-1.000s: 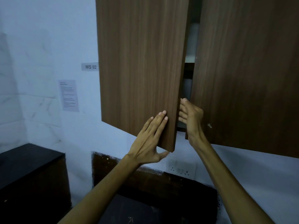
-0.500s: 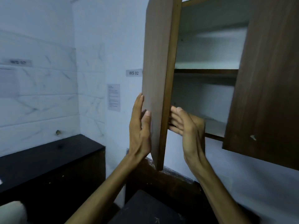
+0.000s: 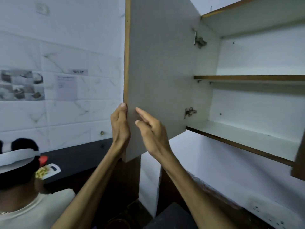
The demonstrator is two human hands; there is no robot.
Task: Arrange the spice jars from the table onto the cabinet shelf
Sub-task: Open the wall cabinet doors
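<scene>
Head view, looking up at a wall cabinet (image 3: 257, 52) with its left door (image 3: 158, 66) swung wide, the pale inner face toward the camera. The left hand (image 3: 119, 128) grips the door's free edge low down: the thumb lies along the brown edge band and the other fingers are hidden behind the panel, wrapped round it. The right hand (image 3: 151, 131) is held against the inner face just beside the left hand, its fingers (image 3: 140, 111) loosely extended and slightly apart, the tips touching or nearly touching the panel; which of the two cannot be told. It clasps nothing.

Inside the cabinet, an upper shelf (image 3: 247, 78) and a lower shelf (image 3: 244, 138) are both visible, white-lined with brown front edges. Two metal hinges (image 3: 198, 40) join the door to the cabinet side. A dark edge of the right door (image 3: 299, 162) shows at the far right.

No spice jars appear in this view; their place cannot be told.

At lower left, a second person (image 3: 21, 187) wears a white headband. Beyond them a dark bench (image 3: 79, 156) carries a white cutting board (image 3: 49, 170) with yellow pieces on it. Printed sheets (image 3: 66, 87) hang on the tiled wall (image 3: 66, 47). A socket strip (image 3: 267, 217) sits on the wall below the cabinet.
</scene>
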